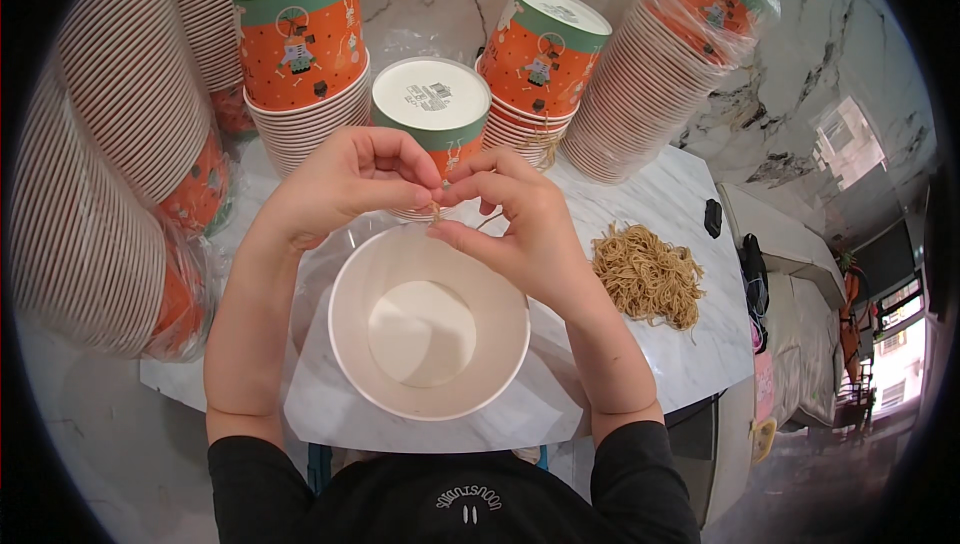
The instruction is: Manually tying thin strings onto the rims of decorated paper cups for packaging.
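A large white paper tub (pixel 349 309) stands right before me, its mouth toward me and nothing inside. Over its far rim, my left hand (pixel 345 184) and my right hand (pixel 525 219) meet with fingertips pinched together. Between them is a short piece of tan string (pixel 436 211); a loose bit of it shows by the right fingers. How the string is looped or tied, the fingers partly hide. To the right of my right hand lies a loose heap of tan strings (pixel 648 276) on the marble-patterned table (pixel 690 364).
Upside-down stacks of orange and green paper tubs (pixel 305 54), (pixel 545 49) stand at the back, with a shorter one (pixel 432 94) between them. Plastic-wrapped tub stacks (pixel 85 234) crowd the left, and another wrapped stack (pixel 640 84) leans back right. A small black object (pixel 713 218) lies near the right edge.
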`<state>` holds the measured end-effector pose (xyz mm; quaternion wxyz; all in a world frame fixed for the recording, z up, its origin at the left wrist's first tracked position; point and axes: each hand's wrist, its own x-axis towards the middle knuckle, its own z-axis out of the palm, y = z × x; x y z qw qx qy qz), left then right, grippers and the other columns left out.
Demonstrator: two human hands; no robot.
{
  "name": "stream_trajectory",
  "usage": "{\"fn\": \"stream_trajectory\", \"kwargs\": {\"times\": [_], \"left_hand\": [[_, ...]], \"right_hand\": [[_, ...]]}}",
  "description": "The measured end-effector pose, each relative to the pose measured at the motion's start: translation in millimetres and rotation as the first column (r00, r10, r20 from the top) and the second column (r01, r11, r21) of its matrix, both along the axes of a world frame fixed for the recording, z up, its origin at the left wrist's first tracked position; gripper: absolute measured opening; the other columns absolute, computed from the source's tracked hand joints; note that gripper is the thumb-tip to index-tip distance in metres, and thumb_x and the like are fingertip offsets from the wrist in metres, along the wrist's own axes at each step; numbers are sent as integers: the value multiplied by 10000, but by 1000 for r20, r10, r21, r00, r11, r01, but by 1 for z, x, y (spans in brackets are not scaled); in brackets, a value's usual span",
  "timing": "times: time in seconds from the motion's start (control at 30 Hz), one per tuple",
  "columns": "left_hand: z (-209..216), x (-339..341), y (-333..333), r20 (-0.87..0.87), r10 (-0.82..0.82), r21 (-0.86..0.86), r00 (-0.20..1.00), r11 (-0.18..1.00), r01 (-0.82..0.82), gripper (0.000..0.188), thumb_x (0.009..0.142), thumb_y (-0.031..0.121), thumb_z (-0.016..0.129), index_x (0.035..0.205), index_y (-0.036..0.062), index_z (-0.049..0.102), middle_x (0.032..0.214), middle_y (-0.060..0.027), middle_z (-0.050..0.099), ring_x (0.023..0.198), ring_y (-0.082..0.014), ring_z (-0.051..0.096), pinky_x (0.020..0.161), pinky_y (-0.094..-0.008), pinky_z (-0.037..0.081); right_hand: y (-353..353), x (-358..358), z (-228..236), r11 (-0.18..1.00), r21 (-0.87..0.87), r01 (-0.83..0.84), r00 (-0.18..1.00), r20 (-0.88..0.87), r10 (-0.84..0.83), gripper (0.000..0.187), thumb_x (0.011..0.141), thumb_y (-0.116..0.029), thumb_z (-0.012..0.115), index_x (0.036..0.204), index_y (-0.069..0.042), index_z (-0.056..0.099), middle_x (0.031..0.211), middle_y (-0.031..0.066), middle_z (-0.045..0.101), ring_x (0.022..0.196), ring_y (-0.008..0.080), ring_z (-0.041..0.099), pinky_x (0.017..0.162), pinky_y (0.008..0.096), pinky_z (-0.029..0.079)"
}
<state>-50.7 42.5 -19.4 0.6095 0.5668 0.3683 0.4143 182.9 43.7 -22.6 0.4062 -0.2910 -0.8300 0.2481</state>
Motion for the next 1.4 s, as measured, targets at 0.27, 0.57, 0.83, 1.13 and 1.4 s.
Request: {"fn": "stream_trajectory", "kwargs": {"times": [0.27, 0.57, 0.83, 1.13, 1.4], "left_hand": [[2, 0, -1, 22, 19, 46, 1000, 999, -20, 151, 867, -34, 741, 1002, -6, 679, 971, -65, 726, 923, -134, 731, 858, -257, 590], [5, 2, -3, -70, 9, 68, 998, 998, -4, 164, 872, -25, 746, 1030, -22, 701, 1005, -76, 745, 913, -120, 731, 844, -240, 590], [-2, 0, 0, -135, -14, 93, 991, 995, 27, 118, 890, -11, 756, 1001, -26, 719, 981, -71, 749, 908, -108, 723, 832, -232, 585], [-3, 1, 0, -160, -33, 128, 987, 990, 53, 99, 916, 15, 736, 994, -39, 710, 955, -73, 742, 891, -117, 724, 809, -241, 583], [-8, 0, 1, -160, -58, 144, 985, 986, 81, 91, 957, 43, 683, 990, -42, 677, 933, -65, 729, 885, -116, 726, 800, -244, 579]], "right_hand": [[5, 4, -5, 995, -85, -42, 999, -30, 40, 135, 837, -77, 800, 959, -29, 771, 1051, 48, 677, 868, 147, 639, 697, 280, 501], [4, 3, -3, 997, -55, -46, 998, -37, 44, 118, 837, -90, 779, 929, -17, 761, 1026, 79, 676, 822, 187, 657, 689, 303, 529], [4, 5, -2, 998, -52, -33, 999, -11, 33, 115, 840, -91, 780, 933, -25, 762, 1026, 73, 673, 837, 184, 663, 697, 301, 532], [3, 6, 1, 997, -59, -44, 999, -22, 43, 101, 846, -77, 768, 929, -21, 755, 1038, 63, 668, 861, 175, 660, 709, 302, 538], [4, 8, -1, 997, -49, -59, 998, -38, 58, 96, 828, -75, 765, 897, -14, 738, 1049, 65, 665, 881, 181, 662, 733, 303, 540]]}}
